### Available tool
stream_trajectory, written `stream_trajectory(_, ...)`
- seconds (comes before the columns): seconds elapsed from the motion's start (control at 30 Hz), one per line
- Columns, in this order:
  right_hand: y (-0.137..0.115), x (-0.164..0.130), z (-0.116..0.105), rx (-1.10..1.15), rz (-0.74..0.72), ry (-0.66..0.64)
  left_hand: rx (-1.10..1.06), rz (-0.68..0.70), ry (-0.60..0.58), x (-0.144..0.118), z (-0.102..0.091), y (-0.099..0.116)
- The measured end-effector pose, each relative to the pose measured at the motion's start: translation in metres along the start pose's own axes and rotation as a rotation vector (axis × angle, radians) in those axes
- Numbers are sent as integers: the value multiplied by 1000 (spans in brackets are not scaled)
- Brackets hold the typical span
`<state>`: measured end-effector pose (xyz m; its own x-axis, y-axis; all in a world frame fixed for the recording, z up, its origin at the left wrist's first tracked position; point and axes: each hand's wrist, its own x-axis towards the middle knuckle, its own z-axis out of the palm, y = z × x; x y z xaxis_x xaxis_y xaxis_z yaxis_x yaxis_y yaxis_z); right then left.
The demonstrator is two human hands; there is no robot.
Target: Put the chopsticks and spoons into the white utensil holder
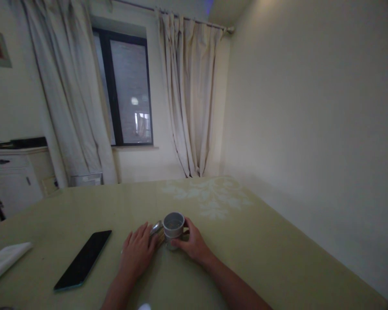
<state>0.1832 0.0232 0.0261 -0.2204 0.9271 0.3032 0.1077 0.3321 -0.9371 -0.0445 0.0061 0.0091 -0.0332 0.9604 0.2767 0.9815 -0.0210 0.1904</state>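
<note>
Head view: grey mug (173,224) set on green table (261,241), centre-near. Mug gripped by right hand (194,244) at handle side. Left hand (137,252) laid flat, fingers spread, spoon (155,227) touched beside mug. Phone (84,259) seen left, white paper (4,260) far left.

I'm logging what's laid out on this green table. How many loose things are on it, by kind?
Small grey mug, held by the right hand: 1
Shiny metal spoon, at the left hand fingertips: 1
Black flat smartphone: 1
White folded paper or cloth, at the table's left edge: 1
Total: 4
</note>
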Motion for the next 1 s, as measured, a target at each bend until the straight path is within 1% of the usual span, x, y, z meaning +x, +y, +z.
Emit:
stream_trajectory(0.13,9,0,-1,-33,-48,12,16,-27,-103,-3,2,6)
stream_trajectory(0.23,15,1,2,-33,-58,-38,50,-28,-154,-3,2,10)
stream_trajectory(0.3,18,1,4,-31,-55,-54,78,-23,-175,-2,4,11)
stream_trajectory(0.37,19,0,5,-39,-57,-38,96,-27,-179,-1,6,11)
stream_trajectory(0.47,17,-2,1,-50,-76,-39,89,-32,-179,2,8,10)
stream_trajectory(0.53,13,-4,-7,-38,-83,-83,60,-1,-192,2,8,9)
stream_trajectory(0.6,7,-7,-20,-16,-78,-140,19,42,-207,1,7,8)
stream_trajectory(0.7,1,-13,-45,2,-39,-207,-44,107,-203,-2,7,13)
stream_trajectory(0.8,1,-21,-71,-5,-1,-254,-74,176,-201,-7,10,23)
stream_trajectory(0.9,5,-31,-90,2,33,-264,-52,205,-173,-13,13,33)
stream_trajectory(1.0,7,-38,-100,22,41,-244,-7,210,-120,-16,16,36)
